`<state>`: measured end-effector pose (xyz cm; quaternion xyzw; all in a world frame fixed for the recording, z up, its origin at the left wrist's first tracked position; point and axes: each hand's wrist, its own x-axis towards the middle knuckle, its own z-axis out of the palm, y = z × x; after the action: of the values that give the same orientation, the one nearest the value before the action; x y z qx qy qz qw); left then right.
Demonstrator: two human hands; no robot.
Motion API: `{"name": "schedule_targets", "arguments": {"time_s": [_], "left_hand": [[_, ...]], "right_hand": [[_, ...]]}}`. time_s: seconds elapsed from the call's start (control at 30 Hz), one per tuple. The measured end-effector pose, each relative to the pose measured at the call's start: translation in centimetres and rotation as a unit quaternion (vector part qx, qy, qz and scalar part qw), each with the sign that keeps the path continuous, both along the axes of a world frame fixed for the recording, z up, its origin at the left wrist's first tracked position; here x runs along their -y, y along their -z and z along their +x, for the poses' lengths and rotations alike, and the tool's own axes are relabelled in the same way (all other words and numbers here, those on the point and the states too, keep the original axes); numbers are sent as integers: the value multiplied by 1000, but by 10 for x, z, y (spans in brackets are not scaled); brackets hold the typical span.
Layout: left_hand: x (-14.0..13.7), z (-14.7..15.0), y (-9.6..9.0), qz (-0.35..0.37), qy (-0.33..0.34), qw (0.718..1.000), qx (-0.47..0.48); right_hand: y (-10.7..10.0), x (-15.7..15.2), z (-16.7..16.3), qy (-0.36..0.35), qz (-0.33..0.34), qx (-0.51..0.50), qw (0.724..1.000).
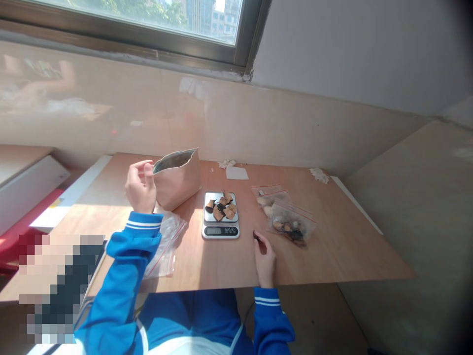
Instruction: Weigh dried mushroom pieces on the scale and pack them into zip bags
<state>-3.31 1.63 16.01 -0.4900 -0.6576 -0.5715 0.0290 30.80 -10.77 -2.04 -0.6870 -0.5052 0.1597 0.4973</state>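
My right hand (265, 256) pinches a small dark dried piece (255, 236) between thumb and fingertips, just right of a kitchen scale (221, 232). Several tan and dark-brown dried pieces (219, 213), which look like dried peel, lie heaped on the scale's plate. The scale's display is lit, but I cannot read its figures surely. My left hand (141, 188) is raised beside the mouth of a standing kraft paper bag (179, 180). Its fingers are loosely bent and apart, with nothing visible in them. What is inside the bag is hidden.
Clear zip bags (168, 241) lie under my left forearm. Right of the scale are filled zip bags (290, 224) with mixed pieces. A white card (237, 173) and crumpled tissue (319, 175) lie towards the back of the wooden table (343, 246), near the wall.
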Motion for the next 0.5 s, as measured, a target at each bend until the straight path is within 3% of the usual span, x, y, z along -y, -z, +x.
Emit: {"name": "schedule_targets", "arguments": {"time_s": [0.2, 0.3, 0.4, 0.5], "left_hand": [[25, -8, 18, 12, 14, 999, -29], [54, -17, 44, -115, 41, 991, -63], [88, -25, 81, -281, 184, 936, -107], [115, -28, 113, -311, 204, 920, -123]], "right_hand": [[-9, 0, -3, -9, 13, 64, 998], [-11, -1, -4, -10, 35, 91, 995], [-10, -3, -5, -10, 44, 107, 993], [-7, -6, -6, -12, 48, 127, 991]]}}
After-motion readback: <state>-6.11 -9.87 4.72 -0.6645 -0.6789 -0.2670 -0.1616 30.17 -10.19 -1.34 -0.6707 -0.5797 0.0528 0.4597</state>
